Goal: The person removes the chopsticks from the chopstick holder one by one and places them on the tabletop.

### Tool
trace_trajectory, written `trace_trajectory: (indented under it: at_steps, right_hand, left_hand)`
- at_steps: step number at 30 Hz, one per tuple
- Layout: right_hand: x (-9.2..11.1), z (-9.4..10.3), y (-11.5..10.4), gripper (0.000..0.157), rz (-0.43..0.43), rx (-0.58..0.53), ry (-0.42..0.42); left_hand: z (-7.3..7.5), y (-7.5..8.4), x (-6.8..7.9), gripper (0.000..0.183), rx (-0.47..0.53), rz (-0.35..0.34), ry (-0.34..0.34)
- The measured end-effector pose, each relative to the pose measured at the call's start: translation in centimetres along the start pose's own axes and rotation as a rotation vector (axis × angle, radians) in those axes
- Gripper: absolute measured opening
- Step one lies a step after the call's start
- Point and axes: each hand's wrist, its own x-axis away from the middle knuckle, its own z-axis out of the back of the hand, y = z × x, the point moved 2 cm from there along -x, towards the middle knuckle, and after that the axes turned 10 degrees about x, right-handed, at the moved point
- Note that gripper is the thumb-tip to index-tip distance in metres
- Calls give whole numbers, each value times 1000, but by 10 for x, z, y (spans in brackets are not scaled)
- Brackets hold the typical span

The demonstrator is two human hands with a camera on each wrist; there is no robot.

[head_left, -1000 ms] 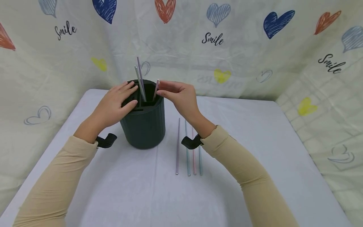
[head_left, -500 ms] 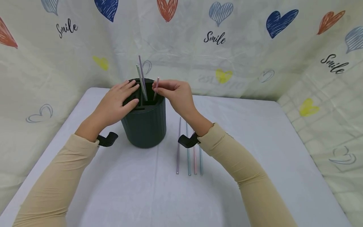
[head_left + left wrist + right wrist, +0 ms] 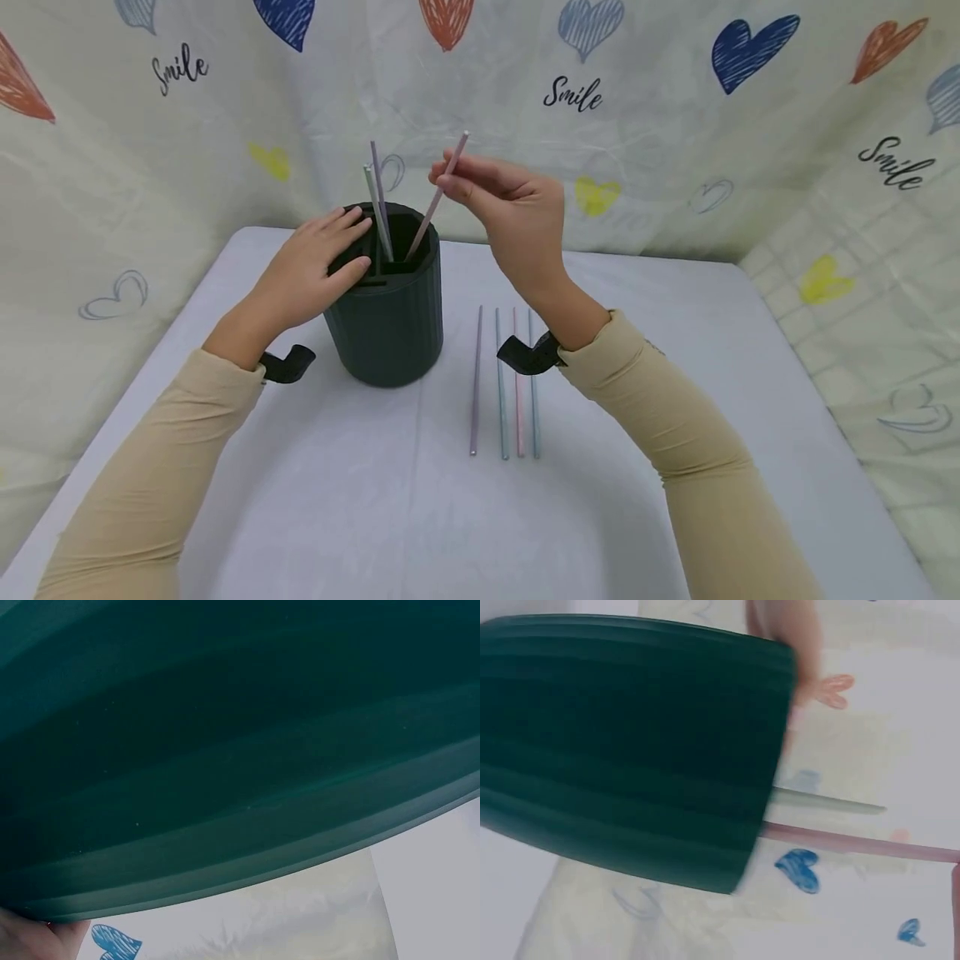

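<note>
In the head view, my right hand [image 3: 517, 217] pinches a thin pink stick [image 3: 426, 221] between thumb and fingers, near its top. The stick leans right, its lower end inside the dark green pen holder [image 3: 390, 333]. My left hand [image 3: 307, 262] rests on the holder's left rim, fingers spread over the divided top. A silvery stick [image 3: 380, 212] and a purple stick [image 3: 377, 171] stand tilted in the same compartment as the pink one. The right wrist view shows the holder's ribbed wall [image 3: 630, 742] and the pink stick [image 3: 855, 841] jutting from its mouth.
Several thin sticks lie side by side on the white table [image 3: 337, 500], right of the holder: a purple one [image 3: 476, 379], bluish ones and a pink one [image 3: 520, 417]. A cloth [image 3: 480, 108] printed with hearts hangs behind the table.
My right hand has risen and moved right, drawing the pink stick higher out of the holder and tilting it more. The left hand stays on the rim.
</note>
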Motion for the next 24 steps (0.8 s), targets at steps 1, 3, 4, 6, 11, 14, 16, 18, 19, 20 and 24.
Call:
trace_trajectory:
  at_steps: [1,3,4,6,11,14,16,18,19,20,24]
  right_hand:
    - [-2,1,-5,22,18,-19,6]
    - [-7,4,-13,22,39,-55,21]
    - [-8,6,-18,22,50,-67,30]
    - [-12,9,-27,21,65,-88,54]
    - [-17,23,-46,18,116,-76,114]
    - [-18,35,-55,19,169,-59,157]
    - [-20,43,-62,19,192,-67,203]
    - [-20,52,-69,18,211,-70,255]
    - [-20,56,-72,19,208,-79,280]
    - [-20,60,-74,19,204,-82,300]
    - [-19,74,-74,18,147,-92,325]
  left_hand:
    - [0,0,0,61,-1,-1,0]
    - [0,-1,1,60,-5,2,0]
    - [0,-1,1,60,-7,3,-1]
    - [0,-1,1,61,-9,5,-5]
    - [-2,1,-2,61,-7,3,-14]
    - [-2,1,-3,61,-7,-2,-16]
    - [-2,1,-3,61,-5,-3,-14]
    - [-1,0,-2,61,-2,-1,-11]
    - [-1,0,-2,61,-1,1,-9]
    - [-1,0,-1,61,0,1,-7]
    - [0,1,1,61,3,4,-3]
